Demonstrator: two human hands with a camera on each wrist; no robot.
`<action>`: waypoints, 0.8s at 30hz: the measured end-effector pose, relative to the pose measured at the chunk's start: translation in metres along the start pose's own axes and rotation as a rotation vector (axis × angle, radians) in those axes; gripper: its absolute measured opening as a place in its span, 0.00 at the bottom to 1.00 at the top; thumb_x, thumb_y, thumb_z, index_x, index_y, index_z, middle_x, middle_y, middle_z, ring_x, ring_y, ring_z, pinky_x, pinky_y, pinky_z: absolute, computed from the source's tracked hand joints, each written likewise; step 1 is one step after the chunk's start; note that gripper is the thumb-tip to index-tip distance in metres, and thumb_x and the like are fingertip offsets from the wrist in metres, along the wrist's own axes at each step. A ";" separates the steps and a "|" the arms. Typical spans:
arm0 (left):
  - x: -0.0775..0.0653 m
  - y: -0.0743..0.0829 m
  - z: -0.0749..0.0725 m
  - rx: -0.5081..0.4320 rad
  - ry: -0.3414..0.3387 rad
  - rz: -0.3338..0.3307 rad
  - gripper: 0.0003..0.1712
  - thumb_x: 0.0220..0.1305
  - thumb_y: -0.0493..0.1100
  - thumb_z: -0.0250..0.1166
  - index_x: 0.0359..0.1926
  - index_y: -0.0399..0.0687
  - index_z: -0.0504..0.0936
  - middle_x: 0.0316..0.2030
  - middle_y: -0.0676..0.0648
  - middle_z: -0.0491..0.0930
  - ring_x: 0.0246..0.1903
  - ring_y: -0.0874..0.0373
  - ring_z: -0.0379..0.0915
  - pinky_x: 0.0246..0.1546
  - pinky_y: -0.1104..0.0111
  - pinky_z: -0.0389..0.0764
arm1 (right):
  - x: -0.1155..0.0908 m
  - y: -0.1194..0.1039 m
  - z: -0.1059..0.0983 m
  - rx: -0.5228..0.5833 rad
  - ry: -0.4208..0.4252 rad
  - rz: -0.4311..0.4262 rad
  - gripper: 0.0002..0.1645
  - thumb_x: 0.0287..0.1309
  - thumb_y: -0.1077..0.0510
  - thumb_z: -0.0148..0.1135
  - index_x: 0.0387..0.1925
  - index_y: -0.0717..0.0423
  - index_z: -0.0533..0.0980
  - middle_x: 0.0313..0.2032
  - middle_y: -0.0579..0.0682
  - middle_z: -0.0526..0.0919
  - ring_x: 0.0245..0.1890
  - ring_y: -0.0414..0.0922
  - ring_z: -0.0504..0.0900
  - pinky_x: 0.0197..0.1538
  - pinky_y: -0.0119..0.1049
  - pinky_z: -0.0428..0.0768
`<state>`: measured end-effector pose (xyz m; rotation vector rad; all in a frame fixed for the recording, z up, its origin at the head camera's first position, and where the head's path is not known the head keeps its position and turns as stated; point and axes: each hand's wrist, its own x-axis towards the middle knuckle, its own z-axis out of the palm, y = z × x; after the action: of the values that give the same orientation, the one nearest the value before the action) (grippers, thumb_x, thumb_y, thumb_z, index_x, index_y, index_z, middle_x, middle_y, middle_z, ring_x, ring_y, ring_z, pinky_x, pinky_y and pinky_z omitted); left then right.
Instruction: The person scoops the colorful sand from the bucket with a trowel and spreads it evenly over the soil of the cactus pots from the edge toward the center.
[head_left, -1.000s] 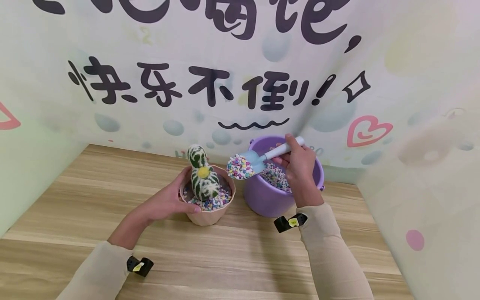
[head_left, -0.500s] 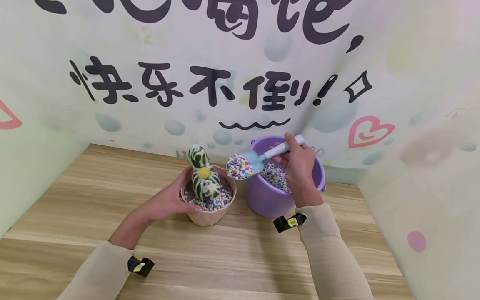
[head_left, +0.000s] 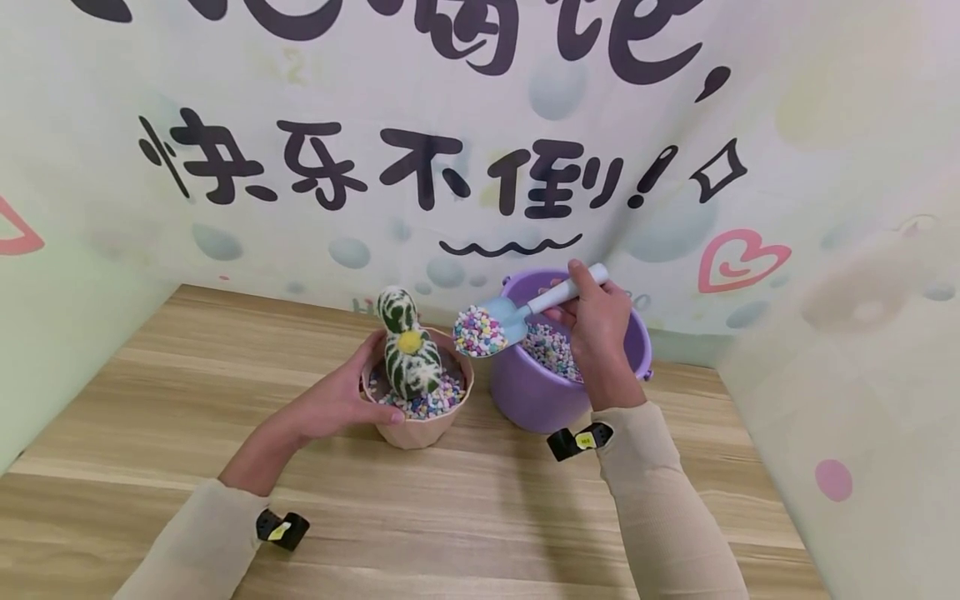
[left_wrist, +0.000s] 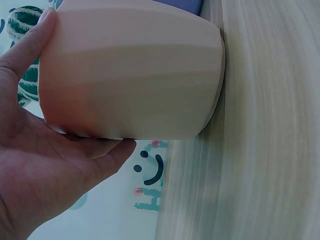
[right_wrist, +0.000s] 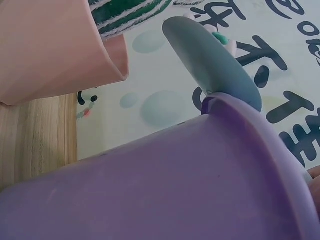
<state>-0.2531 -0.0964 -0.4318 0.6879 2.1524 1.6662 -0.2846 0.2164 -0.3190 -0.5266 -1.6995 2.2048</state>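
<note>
My left hand (head_left: 341,402) grips a pale pink flowerpot (head_left: 416,433), thumb on its front rim and fingers round the left side. In the pot a green-and-white striped, fuzzy cactus (head_left: 408,371) with a yellow flower leans slightly, small coloured pebbles around its base. With its handle between thumb and fingers, my right hand (head_left: 606,329) holds a light blue hand trowel (head_left: 558,296). Multicoloured pebbles (head_left: 480,332) are heaped on its blade, which lies between pot and bucket, close over the bucket's left rim. More pebbles fill the lower part of the purple bucket (head_left: 536,404).
Pot and bucket stand side by side near the back of a wood-grain table (head_left: 420,525). Right behind them rises a white printed backdrop (head_left: 300,258) with black lettering. Another light wall (head_left: 832,375) borders the table on the right.
</note>
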 end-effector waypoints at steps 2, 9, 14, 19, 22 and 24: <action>0.000 0.000 0.000 0.002 0.001 -0.004 0.69 0.52 0.46 0.75 0.77 0.49 0.30 0.76 0.39 0.34 0.74 0.40 0.33 0.71 0.44 0.42 | 0.000 0.000 0.000 -0.003 0.002 -0.003 0.23 0.60 0.48 0.66 0.49 0.58 0.74 0.33 0.54 0.86 0.26 0.45 0.87 0.27 0.35 0.84; 0.000 0.001 0.000 0.010 0.004 -0.013 0.69 0.53 0.45 0.75 0.77 0.49 0.30 0.77 0.40 0.33 0.75 0.41 0.31 0.71 0.43 0.41 | 0.001 0.000 0.000 -0.026 -0.001 -0.016 0.26 0.58 0.46 0.67 0.51 0.58 0.74 0.34 0.54 0.87 0.27 0.46 0.87 0.27 0.34 0.84; 0.000 0.002 0.000 0.015 0.008 -0.015 0.69 0.52 0.46 0.75 0.77 0.47 0.30 0.77 0.39 0.33 0.75 0.41 0.30 0.71 0.44 0.40 | 0.001 -0.001 0.002 -0.047 0.007 -0.029 0.26 0.59 0.46 0.67 0.51 0.58 0.74 0.34 0.55 0.87 0.28 0.46 0.87 0.26 0.34 0.84; 0.000 0.003 0.001 0.010 0.008 -0.012 0.69 0.52 0.45 0.75 0.77 0.46 0.30 0.77 0.39 0.34 0.75 0.41 0.31 0.72 0.44 0.41 | 0.000 -0.001 0.002 -0.047 0.007 -0.031 0.25 0.59 0.46 0.66 0.50 0.58 0.74 0.34 0.54 0.87 0.27 0.46 0.87 0.26 0.34 0.84; 0.000 0.002 0.001 0.005 0.005 -0.011 0.69 0.52 0.45 0.75 0.77 0.45 0.30 0.76 0.39 0.34 0.75 0.41 0.32 0.72 0.45 0.41 | -0.001 -0.001 0.002 -0.052 0.008 -0.029 0.25 0.59 0.46 0.66 0.50 0.58 0.74 0.34 0.54 0.87 0.28 0.46 0.87 0.26 0.34 0.84; 0.000 0.002 0.001 0.004 0.004 -0.011 0.69 0.52 0.45 0.75 0.77 0.46 0.30 0.76 0.39 0.34 0.75 0.41 0.32 0.72 0.45 0.41 | -0.001 -0.001 0.002 -0.048 0.009 -0.025 0.26 0.58 0.46 0.67 0.51 0.58 0.74 0.34 0.54 0.86 0.28 0.46 0.88 0.26 0.34 0.84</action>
<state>-0.2526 -0.0954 -0.4303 0.6729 2.1589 1.6592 -0.2849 0.2146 -0.3170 -0.5226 -1.7487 2.1463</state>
